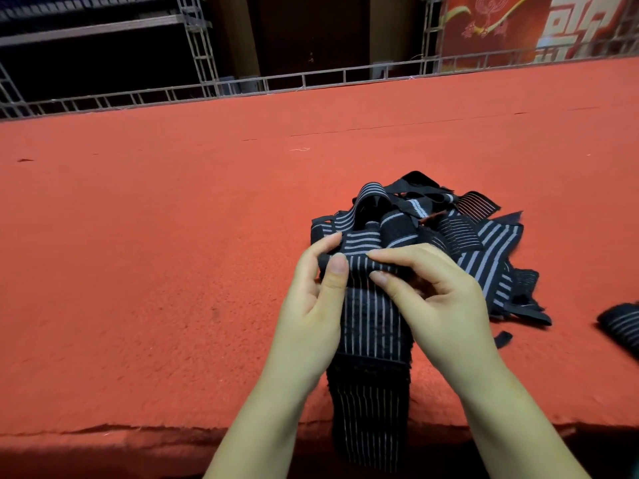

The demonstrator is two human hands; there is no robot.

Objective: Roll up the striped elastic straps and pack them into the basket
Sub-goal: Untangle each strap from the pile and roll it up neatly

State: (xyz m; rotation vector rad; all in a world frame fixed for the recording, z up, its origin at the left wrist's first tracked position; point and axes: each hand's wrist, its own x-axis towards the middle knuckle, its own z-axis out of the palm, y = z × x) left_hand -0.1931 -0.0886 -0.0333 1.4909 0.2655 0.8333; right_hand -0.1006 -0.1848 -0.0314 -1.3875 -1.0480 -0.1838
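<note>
Left hand (311, 299) and right hand (435, 299) pinching strap (370, 316) top edge, pile (449, 229) behind, strap's lower end cut off below counter (138, 236)

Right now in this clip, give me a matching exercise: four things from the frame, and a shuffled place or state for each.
Things:
1. left hand
2. held strap
3. strap pile
4. lone strap

Places or states:
A. heaped on the red felt beyond the hands
B. apart at the right edge of the frame
C. pinches the strap's top left corner
D. hangs over the table's near edge

Pairs: 1-C, 2-D, 3-A, 4-B
</note>
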